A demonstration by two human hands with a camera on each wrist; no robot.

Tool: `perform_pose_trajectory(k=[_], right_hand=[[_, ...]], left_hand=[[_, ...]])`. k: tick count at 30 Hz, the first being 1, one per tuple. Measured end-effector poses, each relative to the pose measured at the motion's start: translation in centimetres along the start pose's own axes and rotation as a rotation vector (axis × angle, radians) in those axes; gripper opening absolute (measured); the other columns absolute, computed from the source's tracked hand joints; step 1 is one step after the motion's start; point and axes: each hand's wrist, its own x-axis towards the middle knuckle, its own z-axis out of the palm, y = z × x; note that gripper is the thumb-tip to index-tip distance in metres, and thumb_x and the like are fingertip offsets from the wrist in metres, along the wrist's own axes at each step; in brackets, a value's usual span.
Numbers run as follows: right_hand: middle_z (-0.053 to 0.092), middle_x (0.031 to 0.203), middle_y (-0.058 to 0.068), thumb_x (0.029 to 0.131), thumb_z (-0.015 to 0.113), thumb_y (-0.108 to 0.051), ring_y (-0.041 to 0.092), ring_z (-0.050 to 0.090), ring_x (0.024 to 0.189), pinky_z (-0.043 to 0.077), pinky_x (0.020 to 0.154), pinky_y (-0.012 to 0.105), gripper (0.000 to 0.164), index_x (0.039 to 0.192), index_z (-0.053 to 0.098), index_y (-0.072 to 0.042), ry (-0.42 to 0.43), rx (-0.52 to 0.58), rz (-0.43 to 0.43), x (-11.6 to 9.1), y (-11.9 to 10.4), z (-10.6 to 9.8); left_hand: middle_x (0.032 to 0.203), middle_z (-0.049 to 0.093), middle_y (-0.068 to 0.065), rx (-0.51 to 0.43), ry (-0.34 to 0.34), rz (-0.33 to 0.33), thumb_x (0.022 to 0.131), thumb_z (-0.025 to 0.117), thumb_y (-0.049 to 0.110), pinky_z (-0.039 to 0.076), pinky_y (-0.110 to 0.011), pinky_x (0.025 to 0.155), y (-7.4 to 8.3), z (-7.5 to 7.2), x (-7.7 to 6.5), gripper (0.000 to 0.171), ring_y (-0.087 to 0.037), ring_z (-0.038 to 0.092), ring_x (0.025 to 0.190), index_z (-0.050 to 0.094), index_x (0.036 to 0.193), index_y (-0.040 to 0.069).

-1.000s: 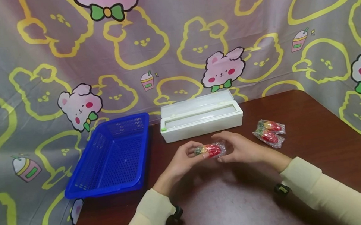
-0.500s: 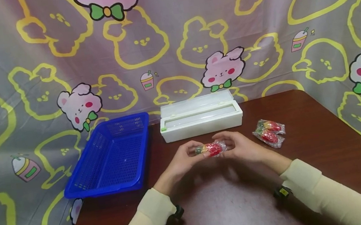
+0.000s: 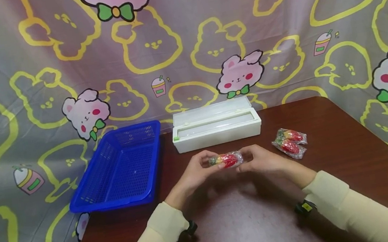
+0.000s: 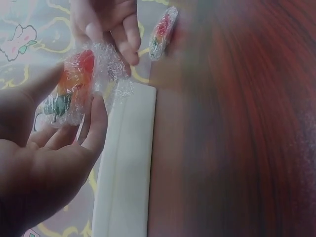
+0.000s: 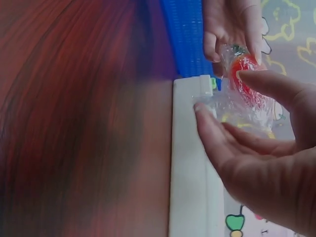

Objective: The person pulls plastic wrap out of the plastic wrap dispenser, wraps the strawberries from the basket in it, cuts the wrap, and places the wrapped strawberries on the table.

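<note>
A red strawberry (image 3: 229, 160), yellowish near its green top, is wrapped in clear cling film and held above the table. My left hand (image 3: 196, 171) grips its green end between thumb and fingers, as the left wrist view also shows. My right hand (image 3: 262, 162) is at the red end, thumb and fingers spread around the loose film (image 5: 259, 111). In the right wrist view its fingertips reach the film, though I cannot tell how firmly they touch. Behind the hands stands a white cling film dispenser (image 3: 218, 137), its lid raised.
Two more film-wrapped strawberries (image 3: 290, 143) lie together on the brown table (image 3: 344, 159) at the right. A blue plastic basket (image 3: 131, 157) stands at the left, beside the dispenser. A patterned curtain (image 3: 185, 49) hangs along the back and sides.
My right hand has closed in on the film's right end, then eased slightly lower, its fingers shifting about the wrap. My left hand keeps its grip on the strawberry, almost still.
</note>
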Motion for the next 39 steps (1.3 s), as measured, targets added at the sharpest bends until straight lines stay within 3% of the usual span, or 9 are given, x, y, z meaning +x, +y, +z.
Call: perform_pose_trajectory(k=[8, 12, 17, 25, 27, 34, 39], right_hand=[[0.068, 0.119, 0.016, 0.091, 0.075, -0.016, 0.037, 0.062, 0.108, 0.050, 0.098, 0.057, 0.045, 0.131, 0.062, -0.003, -0.048, 0.288, 0.122, 0.0, 0.0, 0.0], [0.067, 0.120, 0.016, 0.091, 0.075, -0.013, 0.030, 0.061, 0.107, 0.050, 0.098, 0.052, 0.046, 0.133, 0.060, -0.001, -0.046, 0.306, 0.136, 0.0, 0.1, -0.1], [0.066, 0.121, 0.015, 0.090, 0.075, -0.011, 0.031, 0.061, 0.109, 0.051, 0.097, 0.048, 0.049, 0.135, 0.058, -0.001, -0.071, 0.325, 0.134, 0.0, 0.2, 0.0], [0.058, 0.130, 0.022, 0.094, 0.064, 0.002, 0.027, 0.066, 0.114, 0.045, 0.107, 0.051, 0.057, 0.145, 0.040, 0.010, -0.148, 0.622, 0.128, 0.0, 0.6, 0.1], [0.058, 0.130, 0.022, 0.095, 0.063, 0.002, 0.027, 0.065, 0.114, 0.047, 0.106, 0.048, 0.055, 0.144, 0.040, 0.011, -0.148, 0.612, 0.117, 0.0, 0.7, 0.1], [0.067, 0.123, 0.018, 0.095, 0.068, -0.006, 0.036, 0.062, 0.110, 0.054, 0.094, 0.046, 0.042, 0.135, 0.058, 0.001, -0.091, 0.415, 0.074, 0.1, 1.2, 0.3], [0.064, 0.125, 0.016, 0.094, 0.064, 0.000, 0.032, 0.062, 0.110, 0.053, 0.096, 0.048, 0.045, 0.138, 0.056, 0.003, -0.061, 0.464, 0.050, 0.0, 1.3, 0.4]], left_hand=[[0.110, 0.073, -0.011, -0.029, -0.020, -0.016, 0.090, 0.080, 0.015, 0.057, -0.048, 0.091, 0.1, 0.2, 0.0, 0.032, -0.018, 0.070, 0.097, 0.067, 0.117, 0.003], [0.111, 0.073, -0.011, -0.034, -0.022, -0.019, 0.090, 0.080, 0.016, 0.055, -0.053, 0.093, 0.1, 0.2, 0.0, 0.032, -0.018, 0.070, 0.098, 0.067, 0.117, 0.003], [0.109, 0.074, -0.010, -0.027, -0.023, -0.017, 0.090, 0.080, 0.018, 0.057, -0.048, 0.090, 0.0, 0.1, 0.0, 0.032, -0.018, 0.070, 0.097, 0.067, 0.116, 0.005], [0.111, 0.072, -0.009, -0.025, -0.023, 0.006, 0.090, 0.081, 0.020, 0.055, -0.055, 0.092, 0.2, 0.2, 0.0, 0.031, -0.020, 0.070, 0.097, 0.068, 0.115, 0.007], [0.112, 0.071, -0.009, -0.026, -0.023, 0.009, 0.090, 0.081, 0.020, 0.055, -0.054, 0.093, 0.2, 0.2, 0.0, 0.031, -0.020, 0.070, 0.098, 0.068, 0.115, 0.007], [0.113, 0.071, -0.009, -0.028, -0.020, 0.020, 0.090, 0.080, 0.019, 0.058, -0.045, 0.089, 0.2, 0.3, -0.1, 0.031, -0.019, 0.070, 0.098, 0.068, 0.115, 0.006], [0.114, 0.070, -0.009, -0.023, -0.011, 0.019, 0.090, 0.081, 0.020, 0.058, -0.038, 0.087, 0.3, 0.3, -0.1, 0.032, -0.020, 0.069, 0.099, 0.068, 0.115, 0.006]])
